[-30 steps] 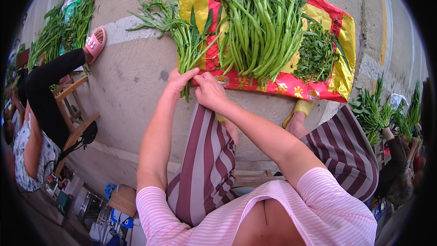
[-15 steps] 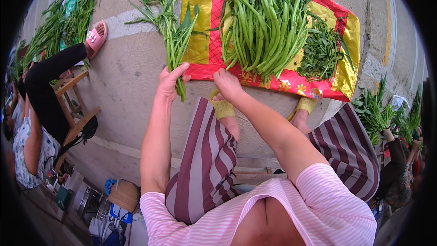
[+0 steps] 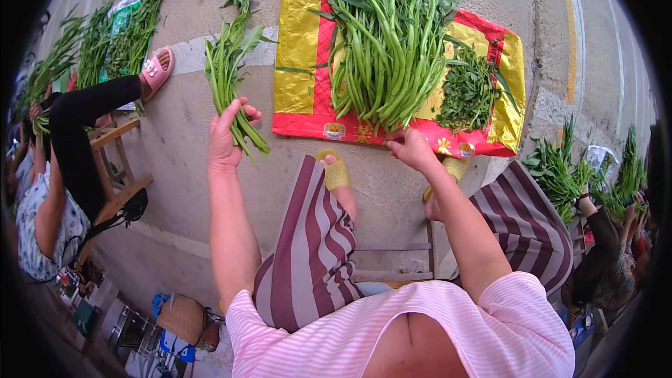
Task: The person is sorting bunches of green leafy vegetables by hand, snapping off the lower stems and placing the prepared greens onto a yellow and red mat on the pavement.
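My left hand [image 3: 227,133] is closed around a small bunch of water spinach [image 3: 225,73], its cut stem ends sticking out below the thumb and its leaves pointing away from me. A large pile of water spinach [image 3: 385,63] lies on a flattened red and gold sack [image 3: 294,91], stem ends toward me. At the sack's near edge, just below those stem ends, my right hand [image 3: 411,150] has its fingers pinched together. Whatever they may hold is too small to make out. To the right of the pile sits a heap of loose picked leaves [image 3: 470,94].
On the left, a person in black trousers and a pink slipper [image 3: 158,73] sits on a wooden chair [image 3: 115,175] beside more greens [image 3: 133,35]. At the right, other people handle further greens [image 3: 560,175]. A woven basket [image 3: 182,318] stands at the lower left.
My left hand has moved left with the bunch, away from the sack. My right hand has shifted right along the sack's near edge to below the pile's stem ends.
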Demonstrator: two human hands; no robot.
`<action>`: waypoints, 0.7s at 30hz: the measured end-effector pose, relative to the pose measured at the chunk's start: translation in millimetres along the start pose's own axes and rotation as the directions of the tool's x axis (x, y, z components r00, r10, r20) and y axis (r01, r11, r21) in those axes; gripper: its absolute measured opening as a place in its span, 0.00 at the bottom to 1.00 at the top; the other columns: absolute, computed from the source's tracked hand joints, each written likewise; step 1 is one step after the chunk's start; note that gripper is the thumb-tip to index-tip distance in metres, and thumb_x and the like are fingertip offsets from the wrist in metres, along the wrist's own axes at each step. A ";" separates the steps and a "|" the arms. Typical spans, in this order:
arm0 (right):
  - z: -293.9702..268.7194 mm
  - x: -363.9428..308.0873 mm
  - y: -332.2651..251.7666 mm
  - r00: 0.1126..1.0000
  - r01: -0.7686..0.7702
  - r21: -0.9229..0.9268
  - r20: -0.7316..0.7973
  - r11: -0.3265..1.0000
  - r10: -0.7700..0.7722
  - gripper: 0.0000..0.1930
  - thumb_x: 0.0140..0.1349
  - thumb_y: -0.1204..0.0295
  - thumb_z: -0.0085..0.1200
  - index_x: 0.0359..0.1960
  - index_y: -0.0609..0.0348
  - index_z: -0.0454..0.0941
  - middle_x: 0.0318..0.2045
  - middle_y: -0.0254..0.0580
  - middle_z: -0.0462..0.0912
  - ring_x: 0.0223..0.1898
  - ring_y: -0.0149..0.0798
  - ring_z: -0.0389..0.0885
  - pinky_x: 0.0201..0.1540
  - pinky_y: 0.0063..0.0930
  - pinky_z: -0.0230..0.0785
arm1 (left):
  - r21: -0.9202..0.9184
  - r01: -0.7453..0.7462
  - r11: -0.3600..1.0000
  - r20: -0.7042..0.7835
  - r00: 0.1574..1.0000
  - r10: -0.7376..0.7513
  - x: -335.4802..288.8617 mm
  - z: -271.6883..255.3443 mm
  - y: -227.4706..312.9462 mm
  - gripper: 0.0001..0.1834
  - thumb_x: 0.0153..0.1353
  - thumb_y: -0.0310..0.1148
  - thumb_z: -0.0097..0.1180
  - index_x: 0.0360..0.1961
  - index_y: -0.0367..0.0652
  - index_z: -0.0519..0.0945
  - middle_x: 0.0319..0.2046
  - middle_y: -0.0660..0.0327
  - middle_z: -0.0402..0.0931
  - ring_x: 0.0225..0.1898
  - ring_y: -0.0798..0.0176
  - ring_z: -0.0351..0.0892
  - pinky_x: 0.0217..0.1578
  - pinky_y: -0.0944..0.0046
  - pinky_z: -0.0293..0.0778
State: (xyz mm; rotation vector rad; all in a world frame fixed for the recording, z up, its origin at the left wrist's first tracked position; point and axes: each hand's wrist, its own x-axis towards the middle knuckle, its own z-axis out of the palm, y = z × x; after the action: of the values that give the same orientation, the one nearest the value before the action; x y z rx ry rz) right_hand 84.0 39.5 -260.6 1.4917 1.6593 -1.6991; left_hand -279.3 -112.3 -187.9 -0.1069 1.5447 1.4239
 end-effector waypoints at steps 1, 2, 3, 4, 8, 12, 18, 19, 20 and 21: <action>-17.6 0.9 10.4 0.995 -0.023 0.027 -0.096 0.999 0.026 0.09 0.56 0.72 0.57 0.34 0.65 0.82 0.26 0.44 0.85 0.25 0.34 0.83 0.33 0.29 0.75 | 0.007 -0.032 0.999 0.008 0.999 0.032 -8.1 1.0 9.5 0.13 0.65 0.36 0.54 0.43 0.36 0.76 0.30 0.57 0.81 0.37 0.57 0.83 0.42 0.61 0.80; -34.4 3.9 24.7 0.971 0.011 -0.083 -0.238 0.997 -0.031 0.08 0.57 0.73 0.57 0.34 0.66 0.82 0.26 0.44 0.85 0.25 0.33 0.83 0.33 0.28 0.75 | 0.017 -0.062 0.998 0.021 0.998 0.061 -15.6 4.8 19.8 0.13 0.65 0.36 0.53 0.44 0.36 0.75 0.31 0.56 0.81 0.39 0.56 0.83 0.45 0.58 0.80; -51.9 5.0 32.5 0.947 0.009 0.056 -0.320 0.998 0.010 0.09 0.57 0.73 0.57 0.35 0.65 0.82 0.26 0.44 0.85 0.26 0.33 0.85 0.33 0.28 0.76 | 0.019 -0.091 0.996 0.038 0.995 0.090 -24.9 8.5 30.3 0.13 0.66 0.35 0.52 0.44 0.35 0.75 0.32 0.55 0.81 0.43 0.54 0.82 0.48 0.56 0.79; -70.5 -1.5 25.8 0.926 -0.014 0.054 -0.376 0.998 0.033 0.09 0.58 0.73 0.55 0.36 0.65 0.82 0.26 0.45 0.85 0.26 0.33 0.85 0.33 0.29 0.76 | -0.026 -0.105 0.994 0.049 0.993 0.106 -35.7 11.9 38.5 0.13 0.66 0.34 0.52 0.44 0.34 0.75 0.32 0.55 0.81 0.44 0.54 0.82 0.50 0.55 0.78; -113.9 -29.5 5.4 0.641 -0.154 -0.302 -0.755 0.941 -0.138 0.23 0.57 0.66 0.53 0.54 0.65 0.72 0.47 0.61 0.78 0.51 0.56 0.77 0.56 0.43 0.67 | -0.243 -0.117 0.963 0.218 0.961 0.172 -73.5 37.2 66.0 0.12 0.67 0.30 0.50 0.47 0.35 0.74 0.36 0.54 0.81 0.49 0.53 0.79 0.57 0.48 0.71; -110.8 -50.2 -46.0 0.743 0.299 -0.006 -0.626 0.954 -0.236 0.23 0.61 0.63 0.55 0.53 0.66 0.73 0.45 0.56 0.80 0.44 0.48 0.81 0.48 0.36 0.73 | -0.347 -0.097 0.933 0.356 0.907 0.227 -110.5 80.1 82.8 0.13 0.66 0.24 0.49 0.52 0.38 0.73 0.42 0.56 0.81 0.48 0.56 0.79 0.59 0.47 0.70; -52.3 -181.7 -175.4 0.868 0.489 0.500 -0.196 0.715 -0.456 0.17 0.68 0.67 0.49 0.53 0.65 0.74 0.41 0.37 0.82 0.41 0.30 0.80 0.42 0.23 0.73 | -0.349 -0.095 0.932 0.410 0.879 0.243 -170.6 118.1 94.6 0.13 0.64 0.22 0.50 0.50 0.39 0.75 0.44 0.56 0.80 0.49 0.56 0.79 0.57 0.51 0.73; -50.4 -203.1 -182.4 0.831 0.542 0.470 -0.180 0.697 -0.525 0.17 0.68 0.66 0.50 0.53 0.65 0.74 0.41 0.36 0.82 0.42 0.28 0.79 0.44 0.22 0.72 | -0.322 -0.101 0.941 0.432 0.869 0.241 -182.0 131.7 99.0 0.14 0.64 0.22 0.51 0.50 0.38 0.75 0.45 0.55 0.79 0.49 0.56 0.79 0.55 0.52 0.75; -47.5 -221.9 -187.3 0.791 0.592 0.438 -0.158 0.676 -0.591 0.17 0.69 0.66 0.50 0.53 0.65 0.73 0.41 0.36 0.81 0.43 0.27 0.78 0.46 0.21 0.71 | -0.298 -0.116 0.948 0.452 0.857 0.246 -195.0 144.0 102.6 0.13 0.64 0.21 0.51 0.50 0.38 0.75 0.47 0.53 0.78 0.51 0.55 0.78 0.55 0.52 0.75; -44.0 -236.4 -188.6 0.765 0.616 0.463 -0.159 0.638 -0.624 0.17 0.69 0.66 0.50 0.53 0.65 0.73 0.42 0.36 0.81 0.44 0.26 0.78 0.48 0.21 0.70 | -0.274 -0.134 0.952 0.493 0.831 0.259 -205.9 156.6 104.9 0.14 0.63 0.22 0.51 0.50 0.38 0.75 0.48 0.52 0.78 0.53 0.54 0.77 0.55 0.52 0.75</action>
State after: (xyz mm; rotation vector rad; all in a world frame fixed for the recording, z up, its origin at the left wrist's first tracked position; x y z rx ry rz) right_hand 42.9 30.2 42.2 1.1133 1.9775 -2.6709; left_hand -151.6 -64.5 55.7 0.2965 0.9537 1.6247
